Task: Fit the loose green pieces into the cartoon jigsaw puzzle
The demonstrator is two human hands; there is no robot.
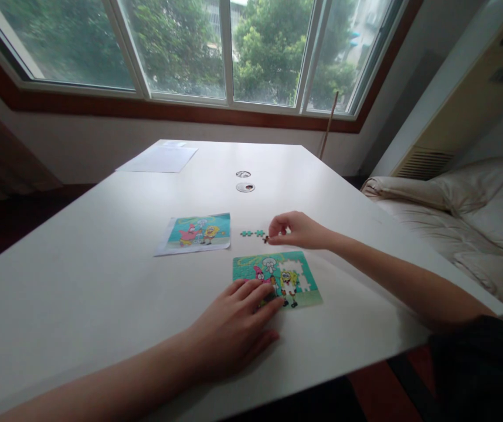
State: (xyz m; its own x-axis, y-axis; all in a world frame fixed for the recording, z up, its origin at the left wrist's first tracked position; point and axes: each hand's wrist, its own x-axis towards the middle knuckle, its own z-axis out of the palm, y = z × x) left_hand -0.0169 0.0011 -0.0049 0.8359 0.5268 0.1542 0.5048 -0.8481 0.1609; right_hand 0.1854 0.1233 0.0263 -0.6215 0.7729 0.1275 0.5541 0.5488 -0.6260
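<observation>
In the head view, the left hand [243,313] rests, fingers slightly spread, on the puzzle [287,275], which lies on the table [102,264] with gaps toward its right. The right hand [293,230] pinches a dark piece [266,239] beside loose pieces [259,233].

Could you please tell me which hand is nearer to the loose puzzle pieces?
Right. The right hand is just beside the loose pieces, touching a dark one; the left hand rests on the partly assembled puzzle, nearer the person.
</observation>
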